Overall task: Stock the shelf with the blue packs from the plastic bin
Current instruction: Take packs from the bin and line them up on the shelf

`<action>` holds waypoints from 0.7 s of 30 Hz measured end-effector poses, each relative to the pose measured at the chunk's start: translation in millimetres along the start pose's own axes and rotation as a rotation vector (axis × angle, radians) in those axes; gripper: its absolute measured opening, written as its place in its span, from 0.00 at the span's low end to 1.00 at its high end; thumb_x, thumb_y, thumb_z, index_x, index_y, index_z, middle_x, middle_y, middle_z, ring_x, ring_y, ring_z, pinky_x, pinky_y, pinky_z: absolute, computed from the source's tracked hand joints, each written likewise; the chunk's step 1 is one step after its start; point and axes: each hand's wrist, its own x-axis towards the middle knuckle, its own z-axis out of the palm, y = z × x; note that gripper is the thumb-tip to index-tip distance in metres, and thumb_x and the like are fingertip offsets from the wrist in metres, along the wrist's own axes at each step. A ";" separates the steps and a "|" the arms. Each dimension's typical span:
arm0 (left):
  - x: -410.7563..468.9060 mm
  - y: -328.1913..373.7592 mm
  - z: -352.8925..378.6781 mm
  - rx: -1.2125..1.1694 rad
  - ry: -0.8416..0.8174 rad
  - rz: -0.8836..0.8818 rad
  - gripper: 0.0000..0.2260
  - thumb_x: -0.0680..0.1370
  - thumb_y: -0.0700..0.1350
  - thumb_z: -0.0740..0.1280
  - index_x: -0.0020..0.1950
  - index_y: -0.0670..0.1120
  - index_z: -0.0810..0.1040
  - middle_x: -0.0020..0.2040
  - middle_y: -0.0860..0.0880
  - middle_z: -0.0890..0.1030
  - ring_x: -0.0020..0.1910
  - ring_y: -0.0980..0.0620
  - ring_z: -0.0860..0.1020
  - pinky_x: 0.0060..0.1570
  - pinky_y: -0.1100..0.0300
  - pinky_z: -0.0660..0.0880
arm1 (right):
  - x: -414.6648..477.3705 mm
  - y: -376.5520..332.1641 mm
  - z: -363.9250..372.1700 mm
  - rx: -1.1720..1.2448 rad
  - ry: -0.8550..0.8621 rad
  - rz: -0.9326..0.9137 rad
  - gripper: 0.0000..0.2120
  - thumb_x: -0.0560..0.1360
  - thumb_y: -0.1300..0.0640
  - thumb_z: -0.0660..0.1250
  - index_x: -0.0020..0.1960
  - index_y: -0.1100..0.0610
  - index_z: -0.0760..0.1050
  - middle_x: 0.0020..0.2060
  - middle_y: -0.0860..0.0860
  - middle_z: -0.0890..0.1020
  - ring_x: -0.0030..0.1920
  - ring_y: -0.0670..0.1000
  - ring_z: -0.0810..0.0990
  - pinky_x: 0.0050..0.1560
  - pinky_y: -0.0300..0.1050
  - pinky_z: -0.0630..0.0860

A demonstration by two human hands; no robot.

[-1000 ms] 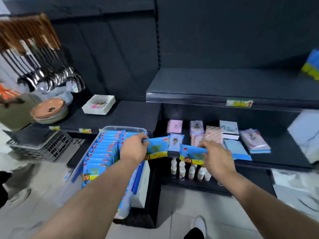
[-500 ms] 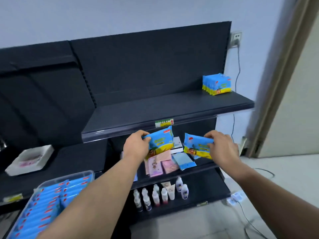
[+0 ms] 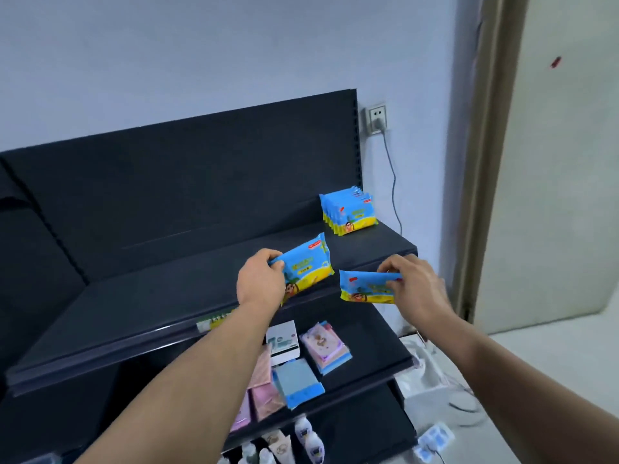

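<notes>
My left hand (image 3: 260, 278) grips a blue and yellow pack (image 3: 308, 266) by its left end, holding it over the top shelf (image 3: 160, 296). My right hand (image 3: 415, 287) pinches a second blue pack (image 3: 363, 287) by its upper edge, just past the shelf's front right. A row of several matching blue packs (image 3: 349, 211) stands upright at the far right end of that shelf against the dark back panel. The plastic bin is out of view.
The shelf below (image 3: 365, 336) holds pink, white and blue packets (image 3: 301, 360); small bottles (image 3: 306, 437) stand on the lowest shelf. A wall socket (image 3: 377, 119) with a cable hangs right of the shelving. A door frame (image 3: 485, 162) stands at the right.
The view has swung up and right from the bin to the top shelf. Both hands have risen with their packs from the middle shelf level to the top shelf.
</notes>
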 end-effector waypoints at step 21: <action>144.2 64.8 140.1 0.039 -0.155 0.018 0.07 0.79 0.43 0.63 0.52 0.52 0.79 0.51 0.53 0.78 0.46 0.53 0.78 0.36 0.60 0.73 | 175.3 66.8 21.9 0.042 -0.035 -0.106 0.14 0.73 0.64 0.63 0.52 0.47 0.75 0.45 0.46 0.73 0.51 0.50 0.70 0.49 0.48 0.70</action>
